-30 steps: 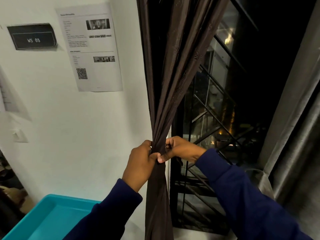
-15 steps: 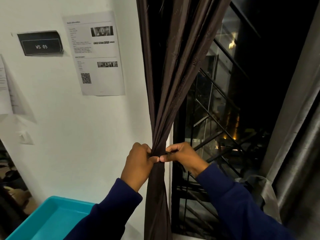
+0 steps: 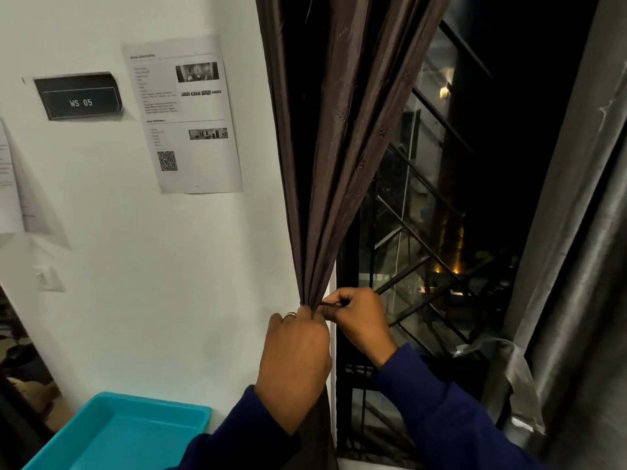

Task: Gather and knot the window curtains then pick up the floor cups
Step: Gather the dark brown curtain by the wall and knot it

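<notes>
Head view: the brown curtain [image 3: 339, 157] hangs at centre, bunched to a narrow neck at 6 o'clock. The left hand [image 3: 295, 361] grips the gathered cloth there, hiding the fabric below; the right hand [image 3: 356, 317], touching it at 3 o'clock, pinches a dark strip. A window grille [image 3: 424, 266] stands behind, a teal tray [image 3: 118, 432] at 8 o'clock, a grey curtain [image 3: 583, 232] at 3 o'clock.

Dim indoor light on white wall [image 3: 142, 266]; window [image 3: 475, 164] black, small amber glows; wide-angle bending at edges
</notes>
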